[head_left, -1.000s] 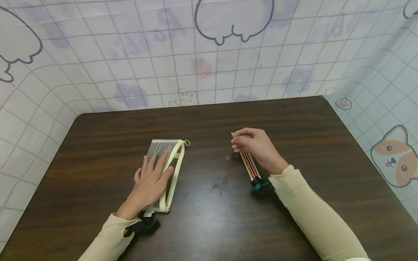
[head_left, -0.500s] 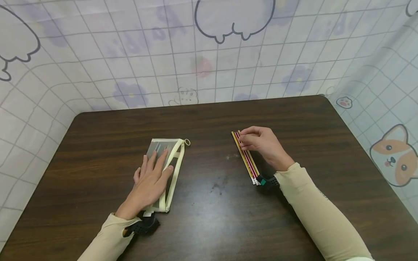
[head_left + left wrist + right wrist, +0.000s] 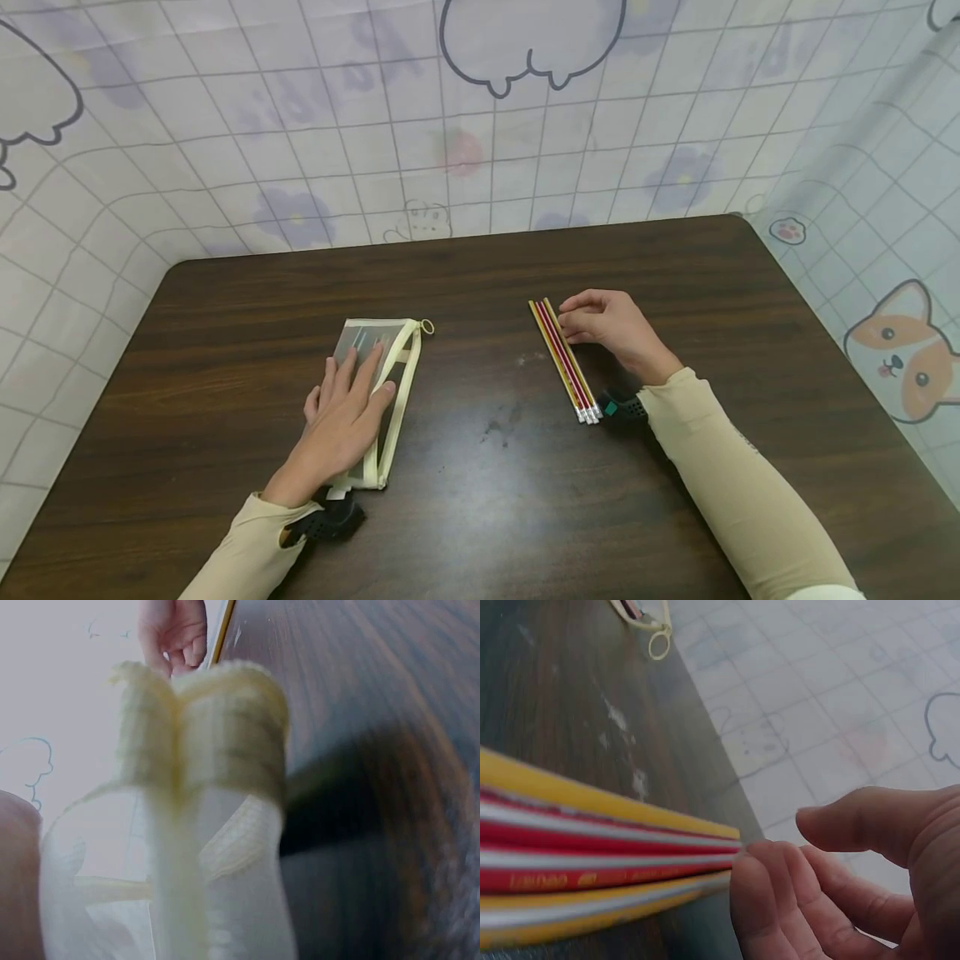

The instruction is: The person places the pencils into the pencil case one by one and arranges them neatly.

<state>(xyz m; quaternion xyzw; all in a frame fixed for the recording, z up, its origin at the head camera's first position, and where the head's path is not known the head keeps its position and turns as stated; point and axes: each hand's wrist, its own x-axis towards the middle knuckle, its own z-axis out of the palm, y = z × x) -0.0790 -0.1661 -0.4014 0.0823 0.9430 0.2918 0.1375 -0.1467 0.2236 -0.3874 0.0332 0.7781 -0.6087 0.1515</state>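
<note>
My left hand rests with spread fingers on a see-through pencil case with pale yellow zip edging. Its zip side gapes in the left wrist view, where the yellow edging looms close and blurred. Several yellow and red striped pencils lie side by side on the table, their eraser ends toward me. Just right of their far ends is my right hand, holding nothing. In the right wrist view its thumb stands apart from the loosely bent fingers, whose tips are right at the ends of the pencils.
The dark wood-grain table has rounded far corners. Behind it and along both sides hangs a white grid-patterned cloth with cartoon prints. A ring pull sticks out from the case's far corner.
My right hand has drawn off the pencils to the right, so their whole length now shows. The left hand stays on the pencil case.
</note>
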